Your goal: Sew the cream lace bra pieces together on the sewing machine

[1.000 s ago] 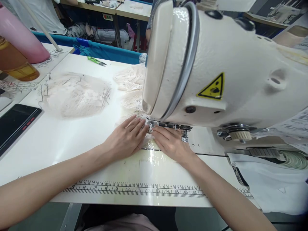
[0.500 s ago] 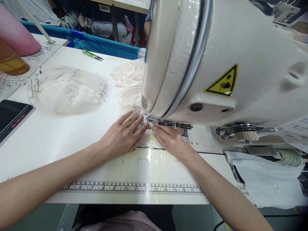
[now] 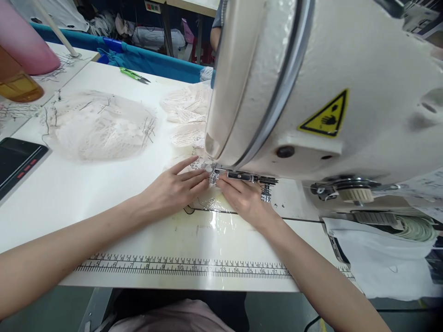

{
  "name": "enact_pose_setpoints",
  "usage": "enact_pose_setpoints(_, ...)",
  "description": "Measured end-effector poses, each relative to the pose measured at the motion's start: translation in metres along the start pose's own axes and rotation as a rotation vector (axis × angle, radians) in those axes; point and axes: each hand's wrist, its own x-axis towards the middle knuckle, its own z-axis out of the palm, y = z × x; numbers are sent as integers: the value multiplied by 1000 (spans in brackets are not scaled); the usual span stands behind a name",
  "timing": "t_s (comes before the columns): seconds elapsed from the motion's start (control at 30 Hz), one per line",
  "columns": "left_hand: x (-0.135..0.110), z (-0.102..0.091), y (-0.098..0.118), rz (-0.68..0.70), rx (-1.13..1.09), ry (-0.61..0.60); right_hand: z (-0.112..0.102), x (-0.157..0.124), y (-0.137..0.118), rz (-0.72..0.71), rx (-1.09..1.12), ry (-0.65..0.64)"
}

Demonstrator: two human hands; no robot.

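My left hand [image 3: 175, 186] lies flat on the white table [image 3: 69, 203], fingers stretched out and pressing a small piece of white lace [image 3: 204, 165] just left of the sewing machine's presser foot [image 3: 238, 176]. My right hand [image 3: 244, 198] rests palm down to the right of it, fingers extended and touching the lace under the foot. The fingertips of both hands almost meet at the needle area. The cream sewing machine head [image 3: 311, 87] looms over both hands and hides the needle.
A large pile of lace pieces [image 3: 97, 127] lies at the left, smaller pieces [image 3: 187, 108] behind the hands. Green thread snips [image 3: 133, 75] sit at the far edge. A dark phone [image 3: 15, 162] lies far left. A ruler strip [image 3: 180, 266] runs along the front edge.
Both hands have slid slightly away from me with the lace, toward the presser foot. The view has shifted a little closer to the machine.
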Motion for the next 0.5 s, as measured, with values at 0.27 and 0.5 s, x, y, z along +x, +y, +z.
enact_pose_setpoints(0.27,-2,1,-7,-25,-38,-16,-4,5,-8,-53,-86,16)
enact_pose_setpoints(0.5,-2,-2,-5,-66,-1,-4,0,5,-9,-19,8,36)
